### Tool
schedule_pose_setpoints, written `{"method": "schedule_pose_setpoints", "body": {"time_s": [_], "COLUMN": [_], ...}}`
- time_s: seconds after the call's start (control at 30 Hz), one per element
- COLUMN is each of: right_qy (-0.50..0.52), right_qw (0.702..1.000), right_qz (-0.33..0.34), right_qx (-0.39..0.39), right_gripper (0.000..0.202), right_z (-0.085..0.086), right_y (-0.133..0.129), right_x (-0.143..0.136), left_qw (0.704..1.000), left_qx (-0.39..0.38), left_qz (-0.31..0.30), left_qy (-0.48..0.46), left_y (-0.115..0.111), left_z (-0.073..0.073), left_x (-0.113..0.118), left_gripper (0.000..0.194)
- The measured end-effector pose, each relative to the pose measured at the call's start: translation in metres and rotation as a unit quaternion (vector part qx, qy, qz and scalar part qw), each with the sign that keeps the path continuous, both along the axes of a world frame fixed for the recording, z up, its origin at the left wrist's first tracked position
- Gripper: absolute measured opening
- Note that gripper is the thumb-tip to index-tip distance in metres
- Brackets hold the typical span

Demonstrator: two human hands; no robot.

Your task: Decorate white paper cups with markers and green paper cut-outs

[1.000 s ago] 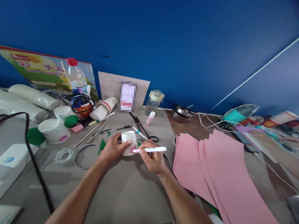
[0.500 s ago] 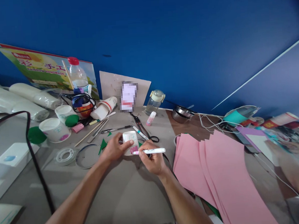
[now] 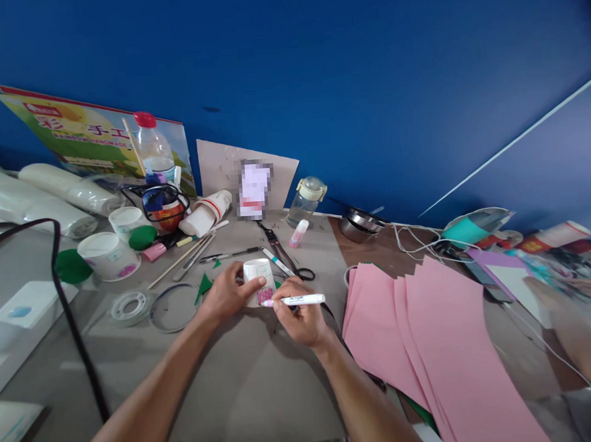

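A white paper cup stands in front of me, with pale green lines and a pink coloured patch on its side. My left hand is closed on the cup from the left, its thumb across the front. In my right hand is a white paint marker, held in a pinch with its pink tip at the cup's pink patch. Behind the right hand lie black scissors and a second marker with a blue end. Green paper scraps are by the left hand.
Decorated paper cups, a tape roll and brushes lie to the left. A phone leans at the back beside a glass jar. Pink paper sheets cover the right; a co-worker's arm is beyond.
The pink patch on the cup looks slightly fuller. The cup and marker have shifted only a little; both hands keep their hold.
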State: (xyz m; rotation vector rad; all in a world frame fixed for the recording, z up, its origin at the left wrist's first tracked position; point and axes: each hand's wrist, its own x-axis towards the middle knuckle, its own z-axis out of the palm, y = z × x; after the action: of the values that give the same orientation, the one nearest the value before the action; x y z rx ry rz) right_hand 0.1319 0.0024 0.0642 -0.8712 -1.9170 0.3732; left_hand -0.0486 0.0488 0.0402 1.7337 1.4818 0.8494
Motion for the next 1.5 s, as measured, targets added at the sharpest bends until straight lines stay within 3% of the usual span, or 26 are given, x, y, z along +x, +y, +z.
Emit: {"method": "schedule_pose_setpoints", "body": {"time_s": [0.77,1.5], "right_qy": [0.0,0.029], "right_qw": [1.0,0.999], "right_qz": [-0.009,-0.018], "right_qx": [0.0,-0.034], "right_gripper": [0.011,0.01], "right_z": [0.0032,-0.0046], "right_y": [0.0002,0.002], "right_x": [0.0003,0.0037], "left_qw": [1.0,1.0], "left_qx": [-0.005,0.003], "left_qz": [-0.006,-0.004], "left_qy": [0.014,-0.014], "left_y": [0.0006,0.0005], "left_z": [0.0,0.0018], "left_x": [-0.0004,-0.0002], "left_gripper": [0.044,0.041]}}
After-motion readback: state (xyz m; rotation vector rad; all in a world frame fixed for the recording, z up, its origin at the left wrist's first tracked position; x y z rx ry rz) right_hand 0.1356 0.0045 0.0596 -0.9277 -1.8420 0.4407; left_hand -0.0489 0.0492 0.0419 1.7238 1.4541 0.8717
